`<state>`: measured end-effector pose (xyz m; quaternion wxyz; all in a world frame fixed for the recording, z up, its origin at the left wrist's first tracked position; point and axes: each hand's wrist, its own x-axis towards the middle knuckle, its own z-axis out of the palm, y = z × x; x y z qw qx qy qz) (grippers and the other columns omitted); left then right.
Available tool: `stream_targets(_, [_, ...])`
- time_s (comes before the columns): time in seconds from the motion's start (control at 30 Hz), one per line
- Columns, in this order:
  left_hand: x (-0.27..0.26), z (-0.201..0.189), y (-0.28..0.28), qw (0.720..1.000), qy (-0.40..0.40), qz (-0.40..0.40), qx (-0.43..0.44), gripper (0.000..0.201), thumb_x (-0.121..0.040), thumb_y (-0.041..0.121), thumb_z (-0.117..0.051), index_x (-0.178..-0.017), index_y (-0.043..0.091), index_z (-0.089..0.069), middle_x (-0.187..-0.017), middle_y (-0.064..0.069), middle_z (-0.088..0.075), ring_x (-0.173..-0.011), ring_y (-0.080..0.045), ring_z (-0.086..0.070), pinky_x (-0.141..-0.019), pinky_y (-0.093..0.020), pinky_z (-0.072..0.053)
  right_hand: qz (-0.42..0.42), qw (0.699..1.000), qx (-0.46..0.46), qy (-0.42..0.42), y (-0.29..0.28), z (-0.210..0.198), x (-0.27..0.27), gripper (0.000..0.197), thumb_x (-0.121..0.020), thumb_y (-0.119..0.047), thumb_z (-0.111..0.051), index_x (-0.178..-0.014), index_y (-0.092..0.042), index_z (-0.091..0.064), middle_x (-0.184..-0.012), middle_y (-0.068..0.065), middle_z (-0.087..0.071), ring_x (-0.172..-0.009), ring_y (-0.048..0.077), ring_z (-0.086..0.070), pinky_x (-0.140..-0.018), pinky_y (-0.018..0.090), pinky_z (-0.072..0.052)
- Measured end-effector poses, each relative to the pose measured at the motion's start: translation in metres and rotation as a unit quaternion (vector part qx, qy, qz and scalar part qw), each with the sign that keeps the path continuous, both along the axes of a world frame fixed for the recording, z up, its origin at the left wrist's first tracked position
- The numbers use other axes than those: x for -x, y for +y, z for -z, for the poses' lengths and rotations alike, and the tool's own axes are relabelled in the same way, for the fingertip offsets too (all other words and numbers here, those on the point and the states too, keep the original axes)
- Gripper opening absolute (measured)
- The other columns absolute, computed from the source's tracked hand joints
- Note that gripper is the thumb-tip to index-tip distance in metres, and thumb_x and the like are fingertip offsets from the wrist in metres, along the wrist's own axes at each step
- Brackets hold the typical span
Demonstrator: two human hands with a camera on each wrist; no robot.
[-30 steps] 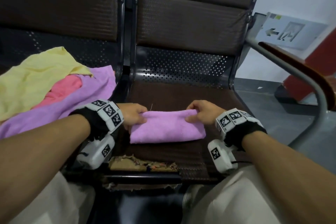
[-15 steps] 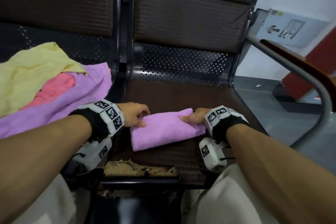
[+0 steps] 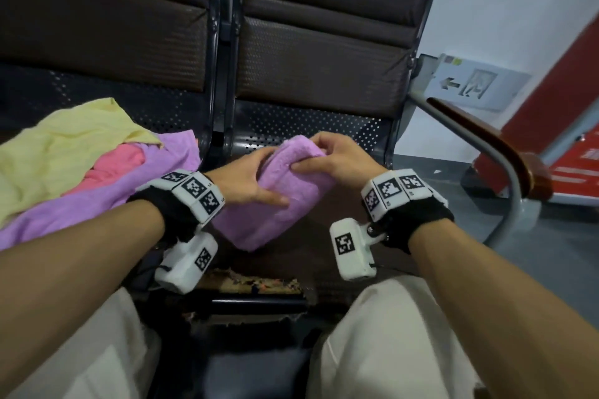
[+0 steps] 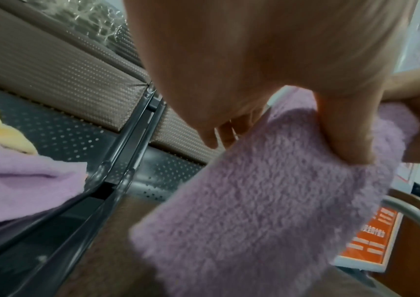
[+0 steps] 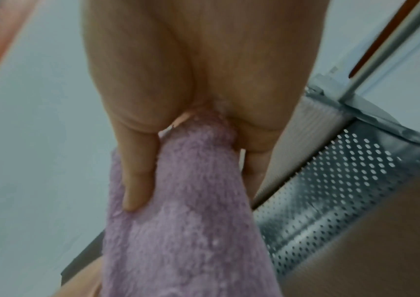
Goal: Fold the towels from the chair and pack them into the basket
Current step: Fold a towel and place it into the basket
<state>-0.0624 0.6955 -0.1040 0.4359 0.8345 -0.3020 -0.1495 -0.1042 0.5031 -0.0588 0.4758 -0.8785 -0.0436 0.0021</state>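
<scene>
Above the chair seat [image 3: 324, 223], the left hand [image 3: 246, 181] and right hand [image 3: 337, 159] both grip the folded purple towel [image 3: 278, 204], each wrist view showing fingers [image 4: 341, 128] clamped on pile, so folding seems finished and packing needs the basket, nowhere visible.
</scene>
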Motion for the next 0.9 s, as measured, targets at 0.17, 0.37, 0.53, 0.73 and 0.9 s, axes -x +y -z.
stream_targets(0.17, [0.041,-0.063,-0.009,1.0,-0.017,0.017,0.017,0.043,-0.066,0.032,-0.083,-0.1,0.037,-0.057,-0.096,0.02,-0.066,-0.086,0.007,-0.063,-0.066,-0.006,-0.048,0.021,0.994,-0.053,-0.095,-0.007,-0.07,0.047,0.024,-0.069,-0.004,-0.079,-0.072,-0.019,-0.061,-0.072,-0.002,-0.061,-0.073,0.008,-0.056,-0.071,0.026,-0.048])
stream_targets(0.37, [0.091,-0.122,-0.039,0.998,-0.043,0.042,-0.012,0.049,-0.074,0.031,-0.069,-0.117,0.011,-0.057,-0.11,-0.005,-0.065,-0.1,-0.019,-0.062,-0.086,-0.029,-0.051,0.091,0.967,-0.154,-0.179,-0.06,-0.117,0.116,0.017,-0.064,-0.023,-0.077,-0.08,-0.022,-0.07,-0.082,-0.006,-0.071,-0.083,0.013,-0.066,-0.075,0.034,-0.051])
stream_targets(0.53, [0.128,-0.137,-0.1,0.985,-0.085,0.09,-0.121,0.045,-0.062,0.035,-0.05,-0.1,0.014,-0.058,-0.099,-0.003,-0.062,-0.094,-0.021,-0.058,-0.08,-0.031,-0.047,0.186,0.946,-0.188,-0.189,-0.124,-0.086,0.174,0.02,-0.068,-0.022,-0.075,-0.087,-0.023,-0.07,-0.088,-0.008,-0.071,-0.086,0.01,-0.065,-0.076,0.029,-0.049])
stream_targets(0.73, [0.17,-0.091,-0.194,0.953,-0.128,0.164,-0.22,0.033,-0.077,0.033,-0.06,-0.104,0.015,-0.056,-0.098,-0.002,-0.057,-0.089,-0.019,-0.053,-0.07,-0.025,-0.038,0.319,0.91,-0.205,-0.17,-0.189,-0.009,0.264,0.019,-0.071,-0.021,-0.075,-0.089,-0.02,-0.068,-0.092,0.001,-0.068,-0.089,0.015,-0.061,-0.083,0.034,-0.05])
stream_targets(0.9, [0.214,0.009,-0.251,0.93,-0.094,0.25,-0.253,0.035,-0.086,0.025,-0.064,-0.113,0.005,-0.055,-0.111,-0.014,-0.06,-0.102,-0.027,-0.056,-0.078,-0.029,-0.039,0.408,0.884,-0.196,-0.116,-0.219,0.08,0.341,0.017,-0.079,-0.002,-0.072,-0.09,-0.012,-0.065,-0.088,0.006,-0.065,-0.084,0.015,-0.058,-0.081,0.033,-0.047])
